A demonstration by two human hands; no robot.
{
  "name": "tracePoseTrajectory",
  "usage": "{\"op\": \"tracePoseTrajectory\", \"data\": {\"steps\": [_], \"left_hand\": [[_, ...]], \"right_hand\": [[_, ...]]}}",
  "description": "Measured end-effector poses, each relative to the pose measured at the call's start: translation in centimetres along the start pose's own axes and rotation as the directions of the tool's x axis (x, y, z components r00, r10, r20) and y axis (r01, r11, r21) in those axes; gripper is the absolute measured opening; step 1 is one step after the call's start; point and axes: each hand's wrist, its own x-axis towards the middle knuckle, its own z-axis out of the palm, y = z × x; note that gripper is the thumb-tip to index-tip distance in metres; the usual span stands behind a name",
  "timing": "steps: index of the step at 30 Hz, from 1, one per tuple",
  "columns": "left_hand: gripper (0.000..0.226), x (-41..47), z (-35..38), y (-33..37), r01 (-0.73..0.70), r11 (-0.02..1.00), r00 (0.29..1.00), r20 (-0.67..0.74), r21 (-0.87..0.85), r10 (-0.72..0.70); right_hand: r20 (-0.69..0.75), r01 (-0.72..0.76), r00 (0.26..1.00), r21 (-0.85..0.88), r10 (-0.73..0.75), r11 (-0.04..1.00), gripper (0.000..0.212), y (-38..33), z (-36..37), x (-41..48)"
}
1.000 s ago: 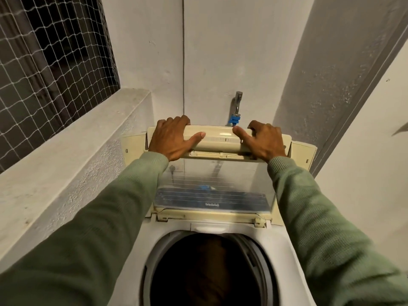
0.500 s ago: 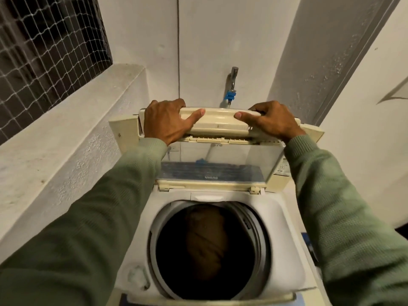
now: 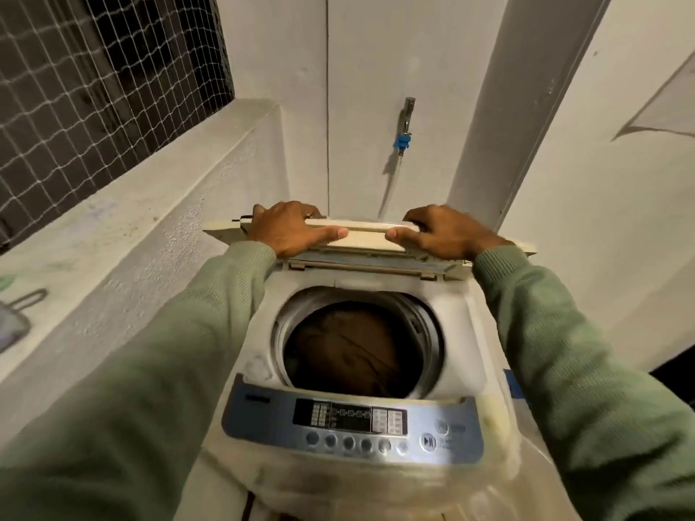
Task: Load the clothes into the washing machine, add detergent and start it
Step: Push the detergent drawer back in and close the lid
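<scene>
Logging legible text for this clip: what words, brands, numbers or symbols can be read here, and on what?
Play/pause symbol: on the round button of the control panel.
Brand mark on the panel: blurred, unreadable.
Display labels: too small to read.
Lid: no text shows.

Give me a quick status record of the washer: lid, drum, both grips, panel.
lid: folded, held at the back of the machine; opening uncovered
left grip: holds the lid, fingers over its far edge, thumb along the front
right grip: holds the lid the same way
drum: open, brown clothes inside
panel: at the near edge, untouched; display too blurred to read
tap: on the back wall, hose running down behind the lid
</scene>
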Motion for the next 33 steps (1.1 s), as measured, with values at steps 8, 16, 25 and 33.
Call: {"op": "tracePoseTrajectory", "data": {"steps": [8, 16, 25, 33], "left_hand": [[0.050, -6.9, 3.8, -0.8, 0.000, 0.999, 0.947, 0.321, -0.042, 0.013], [0.044, -12.7, 12.6, -2.9, -0.030, 0.999, 0.931, 0.365, 0.011, 0.024], [0.053, -14.5, 17.4, -4.5, -0.034, 0.999, 0.934, 0.357, 0.017, 0.025], [0.027, -15.0, 19.1, -5.2, -0.083, 0.995, 0.959, 0.275, 0.051, 0.065]], "right_hand": [[0.147, -0.032, 0.988, -0.075, 0.043, 0.997, 0.051, -1.8, 6.2, -6.3], [0.216, -0.138, 0.965, -0.057, 0.148, 0.989, 0.038, -1.7, 16.1, -10.6], [0.223, -0.290, 0.937, 0.064, 0.269, 0.955, 0.040, -2.1, 20.6, -11.9], [0.070, -0.243, 0.966, -0.076, 0.249, 0.967, 0.035, -1.2, 22.1, -12.2]]}}
